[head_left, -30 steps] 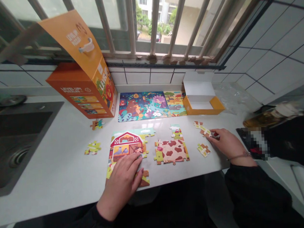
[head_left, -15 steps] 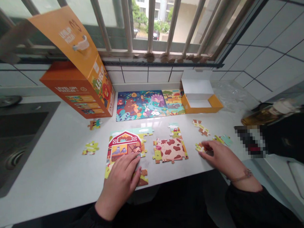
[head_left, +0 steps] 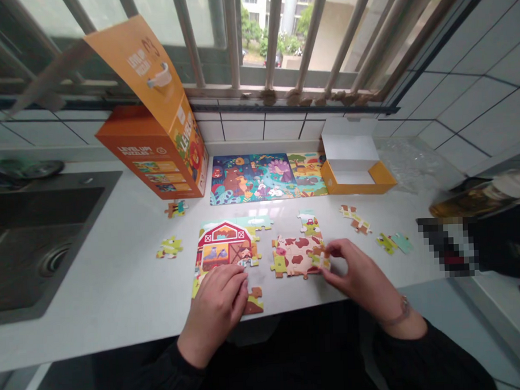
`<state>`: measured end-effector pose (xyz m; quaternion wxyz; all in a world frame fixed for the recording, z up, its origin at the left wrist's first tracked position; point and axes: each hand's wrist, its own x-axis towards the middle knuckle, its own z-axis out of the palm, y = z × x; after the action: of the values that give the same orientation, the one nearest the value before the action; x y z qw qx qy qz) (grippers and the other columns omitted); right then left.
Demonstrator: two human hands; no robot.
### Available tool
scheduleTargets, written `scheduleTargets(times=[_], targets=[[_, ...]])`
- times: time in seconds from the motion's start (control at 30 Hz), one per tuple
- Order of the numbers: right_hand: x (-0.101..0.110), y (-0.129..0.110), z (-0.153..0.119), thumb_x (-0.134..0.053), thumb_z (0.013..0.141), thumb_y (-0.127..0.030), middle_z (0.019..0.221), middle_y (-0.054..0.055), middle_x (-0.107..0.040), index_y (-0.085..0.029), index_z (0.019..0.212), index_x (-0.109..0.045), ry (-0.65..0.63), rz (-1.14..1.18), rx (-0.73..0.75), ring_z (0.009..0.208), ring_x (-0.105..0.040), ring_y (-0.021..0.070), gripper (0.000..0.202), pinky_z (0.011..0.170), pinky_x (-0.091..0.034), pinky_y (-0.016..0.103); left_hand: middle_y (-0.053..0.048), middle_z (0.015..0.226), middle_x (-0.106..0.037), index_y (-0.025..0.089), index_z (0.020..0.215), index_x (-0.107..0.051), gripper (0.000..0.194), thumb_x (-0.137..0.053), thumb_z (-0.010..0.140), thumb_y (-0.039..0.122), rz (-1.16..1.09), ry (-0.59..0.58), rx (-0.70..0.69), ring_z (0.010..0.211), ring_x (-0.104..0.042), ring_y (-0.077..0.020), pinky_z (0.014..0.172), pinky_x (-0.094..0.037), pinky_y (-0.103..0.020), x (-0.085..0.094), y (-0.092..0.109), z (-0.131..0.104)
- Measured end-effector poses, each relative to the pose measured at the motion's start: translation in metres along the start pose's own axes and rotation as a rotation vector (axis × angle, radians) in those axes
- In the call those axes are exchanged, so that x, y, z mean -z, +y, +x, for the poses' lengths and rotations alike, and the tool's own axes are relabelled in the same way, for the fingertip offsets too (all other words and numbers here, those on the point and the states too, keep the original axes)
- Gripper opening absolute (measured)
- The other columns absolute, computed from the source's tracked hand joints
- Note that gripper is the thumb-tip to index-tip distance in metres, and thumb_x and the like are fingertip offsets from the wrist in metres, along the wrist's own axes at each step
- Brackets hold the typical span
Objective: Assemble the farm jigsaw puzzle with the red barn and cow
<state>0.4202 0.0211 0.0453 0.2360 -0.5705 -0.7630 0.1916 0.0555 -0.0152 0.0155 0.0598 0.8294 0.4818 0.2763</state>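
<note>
Right hand (head_left: 360, 274) pinches knobbed jigsaw piece (head_left: 319, 258) over cow section (head_left: 294, 254), frame centre-right. Left hand (head_left: 216, 302), loosely curled, rests on flat barn section (head_left: 217, 251), lower-centre.

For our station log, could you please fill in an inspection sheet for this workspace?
Surface: white countertop, beside a sink.
Puzzle: barn section and cow section, apart; loose pieces on both sides; assembled animal picture behind.
Clutter: orange box, open yellow box, clear plastic.
Left hand: rests on the barn section.
Right hand: holds a brown-and-green piece at the cow section's right end.
Cables: nothing seen.
Surroundings: barred window, white tiles.
</note>
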Motion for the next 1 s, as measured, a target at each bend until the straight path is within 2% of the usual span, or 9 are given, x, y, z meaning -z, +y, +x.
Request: scheduleTargets(times=[0.17, 0.3, 0.6, 0.73, 0.9, 1.0], targets=[[-0.048, -0.04, 0.034, -0.076, 0.087, -0.016, 0.11, 0.006, -0.07, -0.026, 0.115, -0.055, -0.043, 0.135, 0.151, 0.097, -0.07, 0.0245, 0.037, 0.086, -0.061, 0.038, -0.011, 0.121, -0.076, 0.02, 0.117, -0.071, 0.016, -0.06, 0.106, 0.019, -0.016, 0.006, -0.004, 0.112, -0.072, -0.0284, 0.1, -0.058, -0.049, -0.002, -0.001, 0.0], [-0.066, -0.051, 0.053, -0.081, 0.084, -0.014, 0.107, 0.006, -0.071, -0.025, 0.114, -0.055, -0.069, 0.123, 0.145, 0.094, -0.071, 0.0247, 0.041, 0.081, -0.058, 0.037, -0.012, 0.123, -0.076, 0.02, 0.118, -0.07, 0.016, -0.06, 0.106, 0.019, -0.031, -0.011, 0.007, 0.114, -0.071, -0.0289, 0.101, -0.057, -0.05, -0.003, -0.002, -0.001], [-0.074, -0.054, 0.061, -0.084, 0.086, -0.019, 0.1, 0.003, -0.071, -0.026, 0.116, -0.055, -0.119, 0.109, 0.154, 0.087, -0.07, 0.022, 0.043, 0.081, -0.056, 0.036, -0.011, 0.123, -0.075, 0.02, 0.116, -0.07, 0.015, -0.059, 0.106, 0.018, -0.042, -0.014, 0.023, 0.115, -0.07, -0.0282, 0.102, -0.056, -0.05, 0.0, 0.0, -0.001], [-0.073, -0.053, 0.06, -0.083, 0.088, -0.019, 0.103, 0.004, -0.071, -0.026, 0.114, -0.055, -0.106, 0.119, 0.168, 0.09, -0.071, 0.0225, 0.039, 0.081, -0.058, 0.036, -0.011, 0.122, -0.076, 0.021, 0.114, -0.071, 0.014, -0.059, 0.106, 0.019, -0.041, -0.023, 0.027, 0.113, -0.071, -0.0284, 0.101, -0.057, -0.049, -0.001, -0.001, -0.001], [-0.062, -0.053, 0.049, -0.081, 0.09, -0.02, 0.108, 0.005, -0.071, -0.026, 0.113, -0.057, 0.004, 0.163, 0.171, 0.098, -0.072, 0.0245, 0.035, 0.084, -0.062, 0.039, -0.011, 0.119, -0.079, 0.021, 0.114, -0.073, 0.016, -0.06, 0.105, 0.019, -0.076, -0.001, 0.021, 0.111, -0.072, -0.0277, 0.103, -0.056, -0.049, 0.003, 0.001, 0.0], [-0.057, -0.063, 0.034, -0.081, 0.092, -0.023, 0.112, 0.007, -0.072, -0.027, 0.117, -0.057, 0.104, 0.197, 0.18, 0.102, -0.073, 0.0248, 0.035, 0.086, -0.064, 0.04, -0.008, 0.112, -0.081, 0.023, 0.11, -0.076, 0.016, -0.061, 0.105, 0.024, -0.207, 0.057, 0.12, 0.105, -0.076, -0.0264, 0.101, -0.057, -0.046, 0.011, 0.015, 0.002]])
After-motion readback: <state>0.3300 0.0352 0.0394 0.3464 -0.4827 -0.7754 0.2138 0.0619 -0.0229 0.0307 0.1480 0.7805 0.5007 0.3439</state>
